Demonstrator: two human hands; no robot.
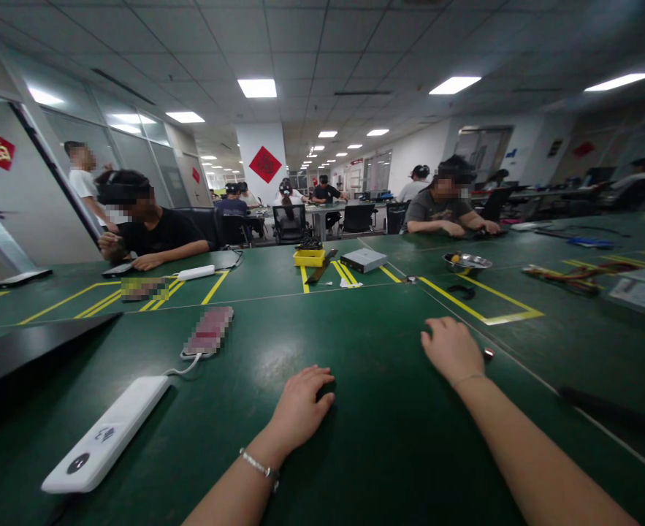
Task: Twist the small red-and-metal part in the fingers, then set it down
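Note:
My left hand (302, 406) rests on the green tabletop (366, 329), its fingers loosely stretched forward and the thumb apart, with nothing in it. Farther forward on the right, my right hand (453, 349) lies palm down, fingers a little bent and slightly spread, also holding nothing. Just beside its wrist is a small, dark reddish object (487, 353) whose kind I cannot make out. Left of my left hand lies a long white power bank (115, 431). A short white cable (186, 367) joins it to a phone (209, 332) with a blurred screen.
Ahead stand a yellow tray (309, 258) with black cables, a grey metal box (363, 259) and a metal bowl (467, 261). A bundle of coloured wires (574, 276) lies right. A dark panel (31, 351) juts in from the left. Two people sit across the table.

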